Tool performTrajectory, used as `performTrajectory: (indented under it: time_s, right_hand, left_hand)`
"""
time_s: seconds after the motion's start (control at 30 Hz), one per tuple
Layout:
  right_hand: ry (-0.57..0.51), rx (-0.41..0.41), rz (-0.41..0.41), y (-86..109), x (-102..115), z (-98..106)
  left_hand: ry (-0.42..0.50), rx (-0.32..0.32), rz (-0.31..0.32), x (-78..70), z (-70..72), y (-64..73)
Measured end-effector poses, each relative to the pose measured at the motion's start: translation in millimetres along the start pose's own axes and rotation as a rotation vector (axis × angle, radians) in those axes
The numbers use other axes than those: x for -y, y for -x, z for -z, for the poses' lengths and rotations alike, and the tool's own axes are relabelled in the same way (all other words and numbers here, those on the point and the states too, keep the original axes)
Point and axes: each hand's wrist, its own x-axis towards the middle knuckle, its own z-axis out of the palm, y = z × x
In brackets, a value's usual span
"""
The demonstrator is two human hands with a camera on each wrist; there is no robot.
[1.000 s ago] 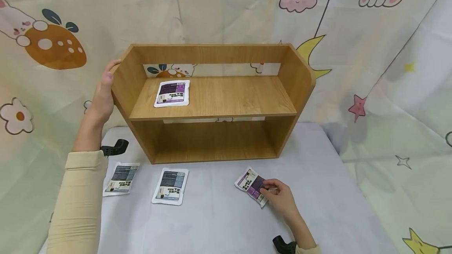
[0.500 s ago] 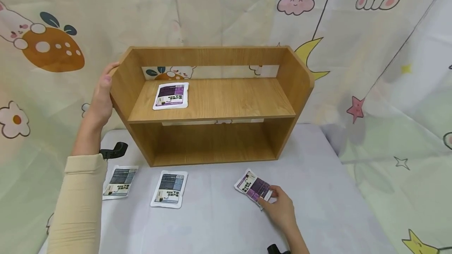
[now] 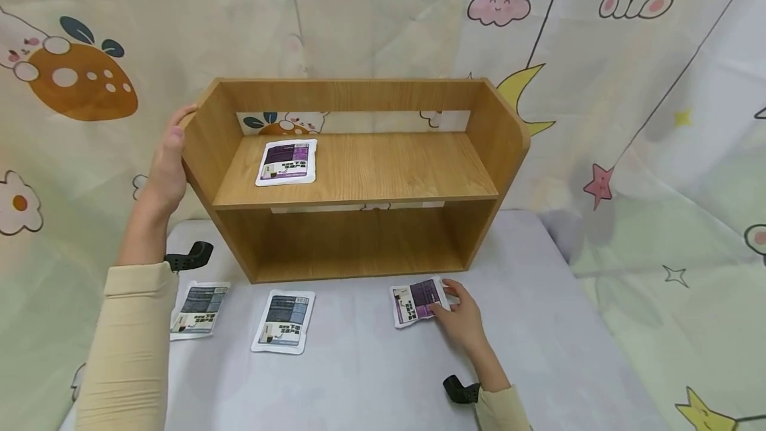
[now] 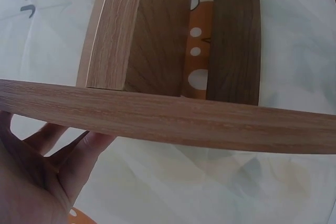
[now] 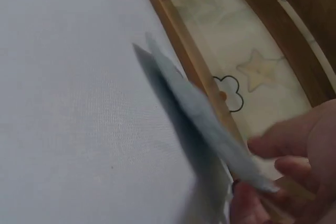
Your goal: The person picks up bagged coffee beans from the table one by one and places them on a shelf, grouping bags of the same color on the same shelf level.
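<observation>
My left hand [image 3: 166,168] rests against the outside of the left side panel of a two-tier wooden shelf [image 3: 359,165]. In the left wrist view its fingers [image 4: 79,169] lie against the panel without wrapping round it. My right hand [image 3: 463,321] pinches the right edge of a flat white pouch with a purple label [image 3: 413,301], in front of the shelf. The right wrist view shows this pouch [image 5: 202,114] nearly edge-on, tilted above the white cloth, with a shadow beside it. A similar purple-labelled pouch [image 3: 287,162] lies on the upper tier, at the left.
Two pouches with blue-grey labels lie on the white-covered table [image 3: 359,378]: one pouch [image 3: 284,322] stands apart before the shelf, another pouch [image 3: 200,310] beside the left forearm. A printed cloth [image 3: 646,151] hangs behind and at the sides. Black wrist mounts sit on both arms.
My right hand has raised the purple-labelled pouch and turned it from slanting to nearly level, shifting it slightly left and toward the shelf. The left hand keeps its place on the shelf.
</observation>
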Motion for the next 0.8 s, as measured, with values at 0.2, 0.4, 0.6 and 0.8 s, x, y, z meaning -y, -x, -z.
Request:
performTrajectory:
  time_s: [0.2,0.4,0.6,0.8]
  right_hand:
    - [-0.092,0.030,0.017,-19.3,0,-3]
    - [-0.081,0.178,-0.009,-41.1,1,3]
    - [-0.060,0.228,0.040,-54.7,11,-13]
    - [0.148,0.143,0.108,-47.1,24,-33]
  left_hand:
    - [0.023,-0.005,-0.013,0.0,1.8,0.5]
    - [0.038,-0.006,-0.018,-0.8,0.5,-1.2]
    - [0.015,-0.013,-0.011,-0.5,-0.5,-1.6]
    - [0.020,-0.023,-0.015,0.6,0.2,-2.4]
